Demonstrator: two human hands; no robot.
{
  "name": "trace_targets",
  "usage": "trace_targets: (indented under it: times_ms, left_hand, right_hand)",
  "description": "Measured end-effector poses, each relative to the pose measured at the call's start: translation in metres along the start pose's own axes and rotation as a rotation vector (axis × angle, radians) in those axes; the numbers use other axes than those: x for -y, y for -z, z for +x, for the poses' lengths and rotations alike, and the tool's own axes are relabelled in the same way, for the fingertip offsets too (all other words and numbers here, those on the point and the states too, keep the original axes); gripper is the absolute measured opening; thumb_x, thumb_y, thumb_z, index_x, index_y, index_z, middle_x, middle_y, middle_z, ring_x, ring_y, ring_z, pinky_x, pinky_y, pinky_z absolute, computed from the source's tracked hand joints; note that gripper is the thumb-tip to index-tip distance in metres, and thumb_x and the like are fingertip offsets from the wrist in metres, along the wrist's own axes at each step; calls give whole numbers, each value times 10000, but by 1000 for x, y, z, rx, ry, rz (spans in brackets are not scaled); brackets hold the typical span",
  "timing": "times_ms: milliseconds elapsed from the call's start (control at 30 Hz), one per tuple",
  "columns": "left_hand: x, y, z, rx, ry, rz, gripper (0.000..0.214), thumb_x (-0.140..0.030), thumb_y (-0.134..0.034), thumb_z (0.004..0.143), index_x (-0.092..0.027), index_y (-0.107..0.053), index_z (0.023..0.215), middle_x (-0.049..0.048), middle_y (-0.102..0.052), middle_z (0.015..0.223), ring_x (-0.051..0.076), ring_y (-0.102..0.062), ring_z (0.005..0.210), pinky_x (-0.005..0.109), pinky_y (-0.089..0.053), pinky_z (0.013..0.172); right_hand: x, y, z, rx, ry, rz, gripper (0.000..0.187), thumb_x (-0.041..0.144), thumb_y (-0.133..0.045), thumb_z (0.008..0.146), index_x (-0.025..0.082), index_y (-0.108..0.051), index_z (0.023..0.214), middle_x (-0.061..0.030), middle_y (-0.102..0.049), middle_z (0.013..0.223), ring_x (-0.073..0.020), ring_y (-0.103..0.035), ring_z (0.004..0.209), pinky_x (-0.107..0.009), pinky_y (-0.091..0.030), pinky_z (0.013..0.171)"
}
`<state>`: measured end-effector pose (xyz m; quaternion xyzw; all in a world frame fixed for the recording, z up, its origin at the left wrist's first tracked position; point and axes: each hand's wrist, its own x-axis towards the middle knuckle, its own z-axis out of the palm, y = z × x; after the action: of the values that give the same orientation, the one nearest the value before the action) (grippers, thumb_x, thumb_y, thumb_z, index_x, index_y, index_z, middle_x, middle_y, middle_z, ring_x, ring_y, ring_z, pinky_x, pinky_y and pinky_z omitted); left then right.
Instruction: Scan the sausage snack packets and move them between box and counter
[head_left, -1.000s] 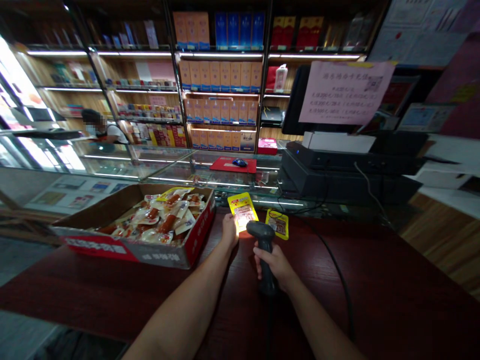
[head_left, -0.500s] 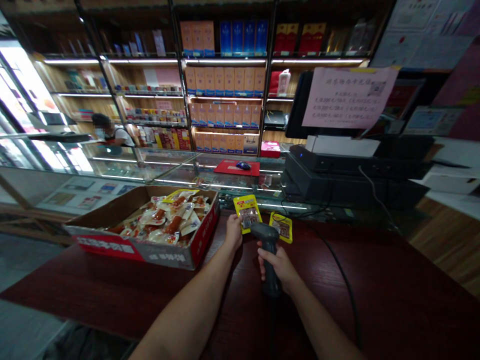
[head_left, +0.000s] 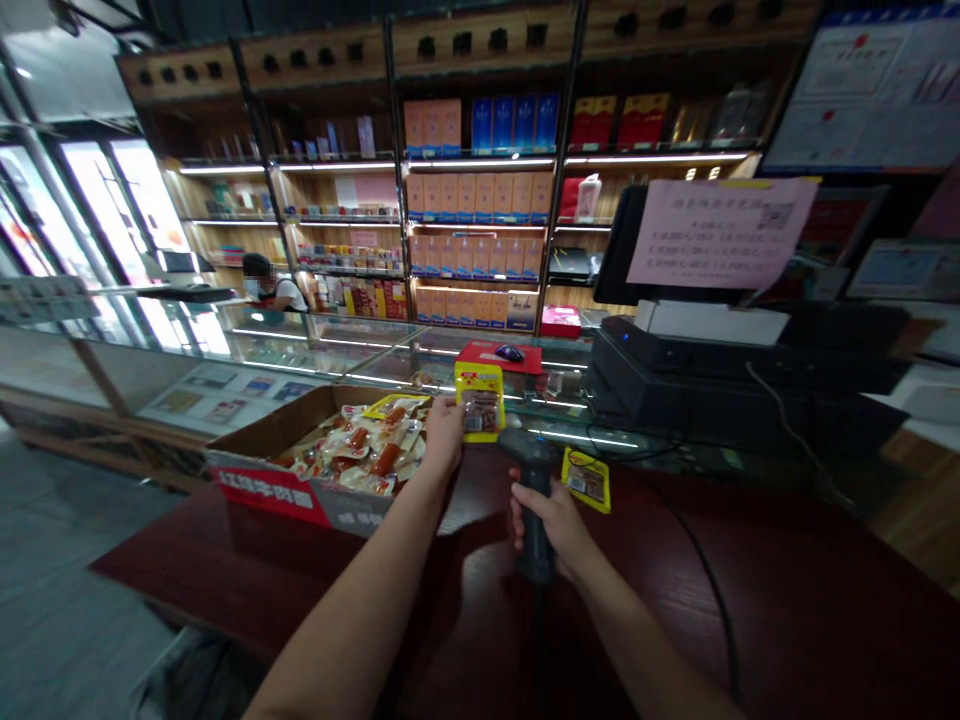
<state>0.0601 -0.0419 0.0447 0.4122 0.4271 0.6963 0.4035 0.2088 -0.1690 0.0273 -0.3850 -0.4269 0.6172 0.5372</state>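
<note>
Packet (head_left: 484,382): yellow, upright; my left hand (head_left: 445,435) grips its left edge. Whether its foot meets the counter (head_left: 660,620) I cannot tell.
Scanner (head_left: 535,468): black; my right hand (head_left: 559,515) wraps its handle, the head just beside the packet's lower right corner.
Second packet (head_left: 586,480): yellow, lying on the counter, right of the scanner.
Obstacles, left: box (head_left: 270,500), cardboard, its right side partly hidden by my left hand and forearm (head_left: 367,580).
Obstacles, right: cable (head_left: 712,580) curving over the wood; till (head_left: 652,370) and monitor (head_left: 621,245) behind.
Edges: counter's left corner runs out past the box; glass case (head_left: 360,345) borders the far side.
Room: bare wood between my forearms, and more right of them, where the cable crosses.
Count, near: loose packets two, scanner one, box one; sausage packs (head_left: 384,455) inside overlap beyond my counting.
Count, behind: mouse (head_left: 510,353) one, red mat (head_left: 476,358) one, blue boxes (head_left: 514,122) four, person (head_left: 285,292) one.
</note>
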Motion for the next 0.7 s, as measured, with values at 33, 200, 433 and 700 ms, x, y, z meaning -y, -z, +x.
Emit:
trace_targets:
  times_ms: [33, 200, 433, 700]
  left_hand:
    - [-7, 11, 7, -30, -37, 62, 146, -235, -550, 663, -169, -501, 783, -29, -551, 590, 123, -539, 525, 254, -438, 552]
    - [-32, 65, 26, -255, -196, 435, 137, -248, -517, 727, -160, -519, 833, 13, -589, 679, 152, -575, 632, 289, -464, 635]
    - [-36, 85, 12, -268, -315, 592, 344, -75, -482, 686, -160, -505, 1019, 106, -623, 998, 194, -596, 941, 325, -456, 826]
    - [-44, 70, -4, -317, -556, 681, 316, -96, -504, 678, -174, -555, 980, 92, -557, 1107, 239, -467, 1143, 402, -328, 1016]
  right_hand:
    - [1, -6, 2, 16, 3, 1, 433, 358, -706, 620, 155, -519, 954, 68, -544, 475, -89, -464, 344, -203, -426, 305]
    - [-1, -39, 12, 92, 12, 7, 399, 352, -696, 628, 161, -531, 937, 69, -540, 469, -93, -464, 331, -208, -424, 304]
    - [-8, -67, 16, 152, -15, 18, 391, 356, -703, 610, 175, -523, 905, 73, -537, 459, -94, -462, 328, -205, -419, 301]
    - [-8, -61, 14, 94, -16, 16, 385, 347, -709, 613, 169, -536, 908, 70, -541, 462, -95, -474, 336, -203, -427, 307]
